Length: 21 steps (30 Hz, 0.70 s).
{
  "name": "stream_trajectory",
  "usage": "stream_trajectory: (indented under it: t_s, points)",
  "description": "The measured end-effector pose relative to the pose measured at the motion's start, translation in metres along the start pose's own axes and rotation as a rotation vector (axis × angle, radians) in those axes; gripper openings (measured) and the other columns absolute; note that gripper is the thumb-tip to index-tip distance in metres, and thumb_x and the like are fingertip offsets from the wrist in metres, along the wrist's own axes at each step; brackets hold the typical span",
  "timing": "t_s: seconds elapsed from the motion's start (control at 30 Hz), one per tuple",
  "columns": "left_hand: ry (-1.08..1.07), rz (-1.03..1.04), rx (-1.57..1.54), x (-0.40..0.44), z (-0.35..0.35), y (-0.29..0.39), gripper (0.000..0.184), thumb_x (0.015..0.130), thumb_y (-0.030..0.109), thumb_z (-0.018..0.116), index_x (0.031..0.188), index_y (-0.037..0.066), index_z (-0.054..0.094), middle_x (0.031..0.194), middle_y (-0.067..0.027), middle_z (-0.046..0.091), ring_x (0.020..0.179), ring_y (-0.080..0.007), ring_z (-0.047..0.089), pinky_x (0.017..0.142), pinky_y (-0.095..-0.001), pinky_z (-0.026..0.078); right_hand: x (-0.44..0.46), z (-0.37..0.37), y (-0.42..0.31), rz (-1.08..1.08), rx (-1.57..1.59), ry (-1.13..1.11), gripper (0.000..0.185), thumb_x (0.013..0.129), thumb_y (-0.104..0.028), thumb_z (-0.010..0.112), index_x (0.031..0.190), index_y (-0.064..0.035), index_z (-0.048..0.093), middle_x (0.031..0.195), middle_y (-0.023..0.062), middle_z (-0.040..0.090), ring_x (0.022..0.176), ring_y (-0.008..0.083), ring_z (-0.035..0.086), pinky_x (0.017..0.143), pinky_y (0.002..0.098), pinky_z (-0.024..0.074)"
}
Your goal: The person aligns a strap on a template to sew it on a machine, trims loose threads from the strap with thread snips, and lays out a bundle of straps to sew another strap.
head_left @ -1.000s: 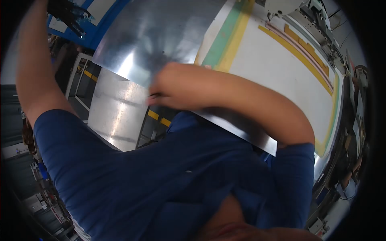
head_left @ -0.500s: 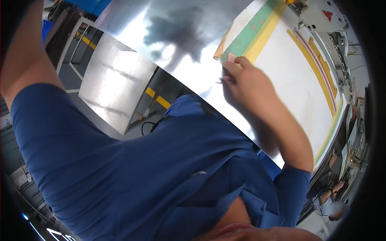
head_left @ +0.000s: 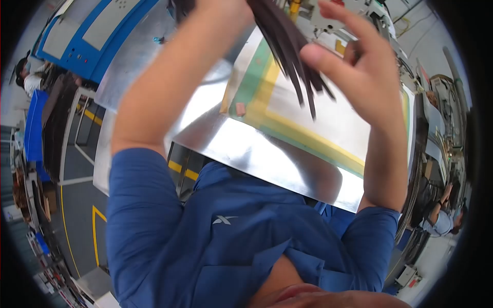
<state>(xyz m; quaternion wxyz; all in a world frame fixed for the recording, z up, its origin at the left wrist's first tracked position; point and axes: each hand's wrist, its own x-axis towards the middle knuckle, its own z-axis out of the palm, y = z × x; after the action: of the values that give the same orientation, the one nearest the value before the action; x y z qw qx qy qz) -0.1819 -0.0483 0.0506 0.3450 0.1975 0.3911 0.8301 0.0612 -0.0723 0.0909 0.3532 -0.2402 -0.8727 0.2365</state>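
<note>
Over the worktop (head_left: 246, 154), the left hand (head_left: 224, 9), blurred, has its grip closed on dark strips (head_left: 287, 45); their length slants bodyward and rightward. The right hand (head_left: 362, 77), grip spread, is nearer their loose ends.

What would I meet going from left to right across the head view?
Blue bin → pale frame → left hand → right hand → co-worker in a light shirt.

From the head, I look steeply down, close over the shirt (head_left: 241, 246), toward the worktop (head_left: 251, 154).
</note>
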Motion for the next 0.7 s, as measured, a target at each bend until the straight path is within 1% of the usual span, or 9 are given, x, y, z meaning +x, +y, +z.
stream_trajectory:
  t_s: [0.03, 0.1, 0.17, 0.2, 0.3, 0.5, 0.57, 0.63, 0.7]
  points:
    - [-0.062, -0.048, -0.002, -0.006, -0.007, -0.031, 0.012, 0.081, 0.006, 0.063, 0.088, -0.004, 0.064, 0.08, -0.0177, 0.061, 0.071, -0.0328, 0.063, 0.065, -0.0457, 0.053, -0.004, 0.0, 0.009, 0.03, -0.126, -0.053, 0.08, 0.078, -0.033, 0.09, 0.143, -0.0006, 0.058, 0.129, 0.0108, 0.069, 0.071, 0.0084, 0.058, 0.064, 0.0237, 0.0467]
    - [-0.05, -0.216, -0.044, -0.072, 0.008, -0.043, 0.01, 0.08, -0.009, 0.062, 0.09, -0.007, 0.06, 0.086, -0.0144, 0.062, 0.079, -0.0264, 0.064, 0.075, -0.0404, 0.054, -0.018, 0.009, 0.033, -0.051, -0.236, -0.086, 0.104, 0.066, -0.053, 0.091, 0.144, 0.0039, 0.053, 0.108, 0.0266, 0.07, 0.089, 0.0368, 0.07, 0.084, 0.0418, 0.0547]
    - [-0.028, -0.346, -0.106, -0.105, 0.017, -0.07, 0.003, 0.081, -0.008, 0.065, 0.084, -0.007, 0.064, 0.078, -0.015, 0.066, 0.07, -0.0275, 0.066, 0.066, -0.0428, 0.055, -0.041, 0.018, 0.072, -0.059, -0.273, -0.18, 0.108, 0.066, -0.05, 0.092, 0.149, 0.0036, 0.047, 0.108, 0.0279, 0.07, 0.094, 0.0379, 0.071, 0.086, 0.0415, 0.0551]
    - [-0.052, -0.42, -0.168, -0.119, 0.021, -0.076, 0.004, 0.08, -0.008, 0.065, 0.084, -0.007, 0.064, 0.079, -0.0148, 0.065, 0.072, -0.0271, 0.066, 0.067, -0.0424, 0.055, -0.043, 0.009, 0.052, 0.273, -0.081, -0.378, 0.103, 0.066, -0.042, 0.09, 0.147, 0.005, 0.047, 0.105, 0.0273, 0.071, 0.095, 0.0381, 0.072, 0.086, 0.0401, 0.0555]
    - [-0.059, -0.504, -0.218, -0.139, 0.023, -0.104, 0.007, 0.08, -0.009, 0.066, 0.086, -0.006, 0.064, 0.081, -0.0145, 0.066, 0.075, -0.0257, 0.067, 0.073, -0.0408, 0.055, -0.073, 0.011, 0.068, 0.52, -0.011, -0.332, 0.074, 0.068, -0.025, 0.081, 0.133, 0.0039, 0.059, 0.093, 0.0244, 0.072, 0.085, 0.039, 0.071, 0.081, 0.0412, 0.0556]
    - [-0.34, -0.756, -0.097, -0.18, 0.011, -0.112, 0.027, 0.093, 0.011, 0.072, 0.111, -0.006, 0.063, 0.107, -0.0111, 0.067, 0.102, -0.0223, 0.064, 0.092, -0.0385, 0.052, -0.1, -0.039, 0.077, 0.617, -0.297, -0.519, 0.032, 0.068, -0.014, 0.073, 0.095, 0.0022, 0.069, 0.084, 0.0272, 0.069, 0.082, 0.0436, 0.069, 0.076, 0.045, 0.0541]
    - [-0.513, -0.83, -0.09, -0.18, -0.004, -0.104, 0.037, 0.095, 0.02, 0.071, 0.119, -0.007, 0.061, 0.114, -0.0116, 0.067, 0.109, -0.0211, 0.062, 0.099, -0.0379, 0.05, -0.108, -0.061, 0.087, 0.624, -0.324, -0.553, 0.029, 0.069, -0.012, 0.072, 0.094, 0.0015, 0.069, 0.084, 0.027, 0.069, 0.083, 0.0444, 0.068, 0.076, 0.0461, 0.0534]
    - [-0.595, -0.958, 0.378, -0.178, -0.01, -0.088, 0.046, 0.094, 0.024, 0.073, 0.125, -0.007, 0.06, 0.121, -0.0134, 0.066, 0.109, -0.0202, 0.062, 0.099, -0.0367, 0.05, -0.123, -0.083, 0.104, 0.644, -0.353, -0.589, 0.027, 0.069, -0.01, 0.071, 0.093, 0.0008, 0.068, 0.084, 0.0268, 0.068, 0.084, 0.0451, 0.067, 0.076, 0.0471, 0.0528]
    - [-0.932, -0.705, 0.648, -0.156, -0.035, -0.086, 0.046, 0.092, 0.024, 0.075, 0.126, -0.005, 0.063, 0.111, -0.012, 0.071, 0.097, -0.0183, 0.068, 0.09, -0.034, 0.054, -0.136, -0.104, 0.124, 0.576, -0.491, -0.615, 0.03, 0.067, -0.007, 0.073, 0.096, -0.0004, 0.068, 0.083, 0.024, 0.068, 0.082, 0.0443, 0.066, 0.075, 0.0448, 0.0518]
